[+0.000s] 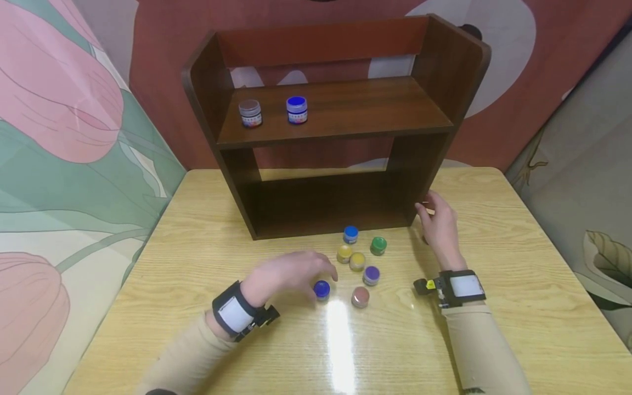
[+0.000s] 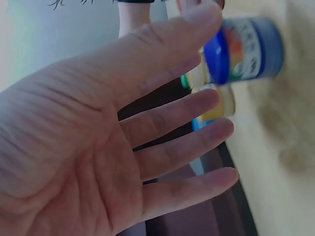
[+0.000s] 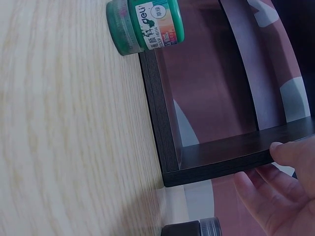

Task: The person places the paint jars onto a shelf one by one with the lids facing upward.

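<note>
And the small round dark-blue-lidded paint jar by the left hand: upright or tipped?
Upright: in the head view the dark-blue-lidded paint jar shows its lid facing up, body beneath, on the pale wood-grain table.

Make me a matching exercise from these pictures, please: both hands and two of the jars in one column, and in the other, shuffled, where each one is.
Column one
1. Left hand
2. Green-lidded jar
3. Grey-brown-topped jar
4. Right hand

Column two
A. Standing on the upper board of the shelf unit
B. At the shelf unit's right side panel
C. Standing on the table
D. Beside a dark-blue-lidded jar, holding nothing

Right pairs: 1-D, 2-C, 3-A, 4-B
</note>
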A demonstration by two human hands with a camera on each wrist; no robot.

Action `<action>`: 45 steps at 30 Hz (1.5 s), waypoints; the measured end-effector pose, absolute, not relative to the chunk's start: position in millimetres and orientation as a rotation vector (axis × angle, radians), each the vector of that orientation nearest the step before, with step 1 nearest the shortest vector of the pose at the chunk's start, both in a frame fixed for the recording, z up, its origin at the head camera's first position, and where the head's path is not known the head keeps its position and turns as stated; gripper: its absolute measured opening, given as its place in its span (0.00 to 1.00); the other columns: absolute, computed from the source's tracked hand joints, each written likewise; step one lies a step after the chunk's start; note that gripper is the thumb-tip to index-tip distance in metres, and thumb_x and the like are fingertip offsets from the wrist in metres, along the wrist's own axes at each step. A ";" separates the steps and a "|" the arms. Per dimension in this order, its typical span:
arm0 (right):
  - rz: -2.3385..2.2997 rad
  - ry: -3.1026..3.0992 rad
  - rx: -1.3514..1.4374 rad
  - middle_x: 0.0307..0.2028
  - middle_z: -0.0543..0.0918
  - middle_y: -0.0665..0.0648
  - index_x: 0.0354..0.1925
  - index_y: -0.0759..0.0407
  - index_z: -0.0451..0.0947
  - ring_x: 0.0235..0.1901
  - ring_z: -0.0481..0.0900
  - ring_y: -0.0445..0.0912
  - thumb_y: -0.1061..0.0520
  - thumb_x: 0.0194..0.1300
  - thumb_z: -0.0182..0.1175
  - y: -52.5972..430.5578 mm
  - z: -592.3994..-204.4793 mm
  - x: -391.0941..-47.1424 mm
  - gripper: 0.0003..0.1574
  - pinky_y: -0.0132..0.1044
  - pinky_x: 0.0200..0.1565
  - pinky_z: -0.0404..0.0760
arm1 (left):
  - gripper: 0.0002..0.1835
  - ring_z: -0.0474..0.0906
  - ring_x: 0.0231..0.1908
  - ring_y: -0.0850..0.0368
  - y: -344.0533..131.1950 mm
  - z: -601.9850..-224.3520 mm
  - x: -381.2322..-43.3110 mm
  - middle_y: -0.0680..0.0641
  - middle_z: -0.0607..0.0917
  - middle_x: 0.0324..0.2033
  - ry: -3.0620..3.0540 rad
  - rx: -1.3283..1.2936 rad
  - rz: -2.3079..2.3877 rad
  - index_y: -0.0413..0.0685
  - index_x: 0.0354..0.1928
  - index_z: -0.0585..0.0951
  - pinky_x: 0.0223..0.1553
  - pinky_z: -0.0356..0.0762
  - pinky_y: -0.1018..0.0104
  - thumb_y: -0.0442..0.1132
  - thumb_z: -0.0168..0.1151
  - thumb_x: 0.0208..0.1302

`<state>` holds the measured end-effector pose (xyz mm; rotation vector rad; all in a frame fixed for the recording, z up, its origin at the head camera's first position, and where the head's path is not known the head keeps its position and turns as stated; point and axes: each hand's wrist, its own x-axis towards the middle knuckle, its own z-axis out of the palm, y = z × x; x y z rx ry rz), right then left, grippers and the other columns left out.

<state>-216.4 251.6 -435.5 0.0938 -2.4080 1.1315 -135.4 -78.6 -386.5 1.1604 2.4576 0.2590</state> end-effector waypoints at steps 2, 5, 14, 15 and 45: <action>1.133 -2.408 0.092 0.52 0.82 0.71 0.57 0.67 0.74 0.50 0.81 0.64 0.61 0.70 0.54 251.6 -435.7 -216.5 0.19 0.57 0.48 0.82 | 0.30 0.75 0.60 0.56 -78.7 -391.6 -134.1 0.53 0.82 0.58 2.449 1.192 0.271 0.55 0.56 0.81 0.63 0.71 0.62 0.39 0.77 0.47; 1.133 -2.404 0.088 0.51 0.82 0.71 0.57 0.67 0.74 0.50 0.81 0.64 0.62 0.70 0.54 251.5 -435.7 -216.7 0.19 0.57 0.48 0.83 | 0.26 0.77 0.58 0.58 -78.7 -397.9 -132.9 0.55 0.84 0.54 2.445 1.225 0.288 0.55 0.53 0.83 0.61 0.73 0.65 0.36 0.75 0.48; 1.138 -2.396 0.087 0.51 0.82 0.71 0.57 0.67 0.75 0.50 0.81 0.63 0.62 0.70 0.54 251.8 -435.6 -217.2 0.19 0.56 0.48 0.83 | 0.16 0.80 0.48 0.63 -75.6 -410.5 -131.2 0.57 0.87 0.44 2.447 1.306 0.287 0.56 0.43 0.87 0.53 0.76 0.71 0.30 0.69 0.53; 1.138 -2.395 0.086 0.51 0.82 0.71 0.57 0.67 0.75 0.50 0.81 0.63 0.62 0.70 0.54 251.8 -435.6 -217.2 0.19 0.56 0.48 0.83 | 0.15 0.81 0.47 0.63 -75.4 -411.2 -131.3 0.57 0.87 0.43 2.450 1.310 0.284 0.56 0.43 0.87 0.52 0.76 0.71 0.30 0.69 0.53; 1.133 -2.396 0.087 0.51 0.82 0.71 0.57 0.67 0.75 0.50 0.82 0.63 0.61 0.70 0.54 251.5 -435.5 -217.2 0.19 0.56 0.48 0.83 | 0.13 0.79 0.49 0.59 -91.6 -416.0 -166.9 0.50 0.85 0.46 2.640 1.236 0.645 0.48 0.47 0.85 0.52 0.78 0.67 0.38 0.67 0.59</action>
